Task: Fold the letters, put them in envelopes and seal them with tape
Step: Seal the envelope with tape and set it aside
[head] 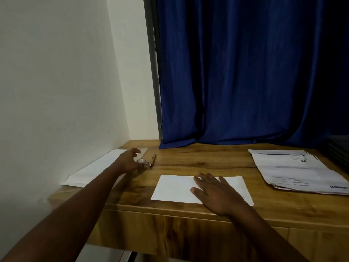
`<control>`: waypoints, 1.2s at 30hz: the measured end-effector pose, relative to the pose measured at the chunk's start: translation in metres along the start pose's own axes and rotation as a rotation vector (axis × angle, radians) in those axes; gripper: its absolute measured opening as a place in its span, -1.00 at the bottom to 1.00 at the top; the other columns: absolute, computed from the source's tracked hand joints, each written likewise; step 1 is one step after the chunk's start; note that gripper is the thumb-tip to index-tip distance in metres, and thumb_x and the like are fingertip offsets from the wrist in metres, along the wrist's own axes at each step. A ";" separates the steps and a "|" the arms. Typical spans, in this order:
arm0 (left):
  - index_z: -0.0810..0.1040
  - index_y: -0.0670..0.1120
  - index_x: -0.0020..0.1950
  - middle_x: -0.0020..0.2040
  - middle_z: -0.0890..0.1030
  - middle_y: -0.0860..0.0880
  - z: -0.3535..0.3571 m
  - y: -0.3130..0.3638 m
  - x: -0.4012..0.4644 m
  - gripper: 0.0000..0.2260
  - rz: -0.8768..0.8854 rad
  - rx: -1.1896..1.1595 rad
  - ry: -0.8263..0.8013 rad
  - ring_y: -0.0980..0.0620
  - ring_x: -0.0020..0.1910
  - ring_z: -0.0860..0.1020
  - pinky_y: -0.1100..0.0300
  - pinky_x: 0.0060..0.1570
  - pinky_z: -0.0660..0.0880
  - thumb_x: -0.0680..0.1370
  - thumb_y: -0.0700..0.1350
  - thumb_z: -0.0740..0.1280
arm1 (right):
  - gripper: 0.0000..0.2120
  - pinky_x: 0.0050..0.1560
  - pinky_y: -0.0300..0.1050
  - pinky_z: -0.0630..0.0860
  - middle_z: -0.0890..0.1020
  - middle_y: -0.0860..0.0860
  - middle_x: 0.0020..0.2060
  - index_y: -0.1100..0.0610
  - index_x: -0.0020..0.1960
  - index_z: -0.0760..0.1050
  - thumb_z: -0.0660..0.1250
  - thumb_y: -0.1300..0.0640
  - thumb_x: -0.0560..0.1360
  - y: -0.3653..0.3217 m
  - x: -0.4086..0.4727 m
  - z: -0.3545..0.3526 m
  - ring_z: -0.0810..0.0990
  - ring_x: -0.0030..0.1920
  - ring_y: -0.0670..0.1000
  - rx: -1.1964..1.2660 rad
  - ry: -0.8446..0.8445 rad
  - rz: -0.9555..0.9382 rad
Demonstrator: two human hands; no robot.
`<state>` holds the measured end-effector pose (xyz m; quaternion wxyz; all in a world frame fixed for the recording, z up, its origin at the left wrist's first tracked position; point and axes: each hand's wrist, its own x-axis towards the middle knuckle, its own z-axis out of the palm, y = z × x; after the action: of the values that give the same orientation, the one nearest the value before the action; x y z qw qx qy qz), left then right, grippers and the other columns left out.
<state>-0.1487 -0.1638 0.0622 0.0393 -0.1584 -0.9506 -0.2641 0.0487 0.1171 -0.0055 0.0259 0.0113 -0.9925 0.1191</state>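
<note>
**A:** Start at the fingers. What is the left hand (130, 161) doing?

**B:** Its fingers are loosely curved and spread over the tape roll (142, 162), fingertips at or just above it. Whether they have closed on it I cannot tell; the roll is small and partly hidden by the hand. I judge this to be the reach for tape, ready for sealing.

**A:** And the right hand (213, 191)?

**B:** Flat, fingers straight and slightly fanned, pressing down on the white envelope (175, 188) near the front edge of the wooden table (198, 159). Most likely it pins the envelope so it won't slide, and keeps the flap down until tape arrives. A thin paper edge shows at the envelope's right side; whether that is the flap or the letter, I cannot say.

**A:** What lies further out?

**B:** A pen (152, 160) just beside the roll. Under the left forearm, a stack of white envelopes (94, 171) against the wall, within easy reach. Far right, well apart, a pile of printed sheets (296, 171), presumably letters waiting to be folded. Behind everything, a blue curtain (245, 72).
</note>
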 end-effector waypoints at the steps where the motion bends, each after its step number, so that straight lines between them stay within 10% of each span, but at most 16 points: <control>1: 0.39 -0.10 0.50 0.41 0.52 -0.15 0.004 -0.002 0.005 -0.37 -0.031 0.002 -0.044 -0.13 0.32 0.52 0.09 0.25 0.46 0.51 0.02 0.54 | -0.37 0.61 0.08 -0.20 -0.06 -0.06 0.67 -0.08 0.68 -0.04 -0.14 -0.30 0.68 0.000 0.000 0.000 -0.14 0.65 -0.04 0.002 -0.001 0.000; 9: 0.61 0.01 0.11 0.16 0.66 -0.04 0.027 -0.015 0.022 -0.80 -0.014 -0.025 0.106 0.03 0.05 0.55 0.13 0.02 0.47 0.55 0.05 0.48 | -0.36 0.61 0.07 -0.20 -0.04 -0.08 0.67 -0.08 0.67 -0.02 -0.11 -0.32 0.67 0.001 0.000 0.000 -0.13 0.65 -0.05 0.045 0.015 0.001; 14: 0.63 -0.09 0.26 0.12 0.66 -0.02 0.018 0.011 0.006 -0.68 0.112 -0.282 0.228 -0.04 0.09 0.61 0.13 0.07 0.51 0.58 0.04 0.47 | -0.33 0.60 0.04 -0.14 0.01 -0.08 0.66 -0.09 0.67 0.02 -0.01 -0.35 0.65 0.002 0.000 0.000 -0.08 0.65 -0.05 0.128 0.068 0.012; 19: 0.68 -0.02 0.17 -0.07 0.75 0.00 0.039 0.064 -0.042 -0.81 0.192 -0.754 -0.010 -0.03 -0.09 0.72 0.22 -0.16 0.64 0.60 0.01 0.44 | -0.33 0.50 0.01 0.26 0.26 -0.18 0.58 -0.17 0.59 0.23 0.21 -0.39 0.56 0.006 -0.003 -0.003 0.22 0.56 -0.04 0.454 0.232 0.013; 22: 0.66 -0.13 0.21 0.07 0.73 -0.17 0.074 0.094 -0.066 -0.72 0.204 -1.012 -0.193 -0.15 0.06 0.72 0.07 0.05 0.66 0.54 -0.07 0.51 | -0.53 0.16 -0.38 0.34 0.48 -0.38 0.27 -0.18 0.41 0.48 0.39 -0.24 0.53 0.012 -0.005 -0.007 0.43 0.31 -0.24 0.805 0.392 -0.002; 24: 0.64 -0.18 0.24 0.09 0.72 -0.23 0.096 0.111 -0.077 -0.69 0.183 -1.093 -0.263 -0.20 0.09 0.70 -0.04 0.15 0.64 0.52 -0.18 0.53 | -0.64 0.21 -0.30 0.44 0.60 -0.29 0.20 -0.13 0.30 0.56 0.47 -0.10 0.52 0.016 -0.006 -0.011 0.54 0.26 -0.22 0.946 0.464 -0.015; 36: 0.66 -0.05 0.25 0.07 0.75 -0.04 0.116 0.122 -0.096 -0.64 0.291 -1.001 -0.174 -0.09 0.08 0.71 0.04 0.08 0.67 0.47 -0.17 0.59 | -0.93 0.00 -0.23 0.61 0.76 0.02 -0.14 0.17 -0.06 0.70 0.45 0.29 0.53 0.016 -0.010 -0.010 0.72 -0.08 -0.05 1.036 0.586 -0.071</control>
<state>-0.0174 -0.0324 0.0073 -0.0840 -0.3095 -0.6759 -0.6635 0.0586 0.1354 0.0002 0.2938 0.0224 -0.7556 0.5850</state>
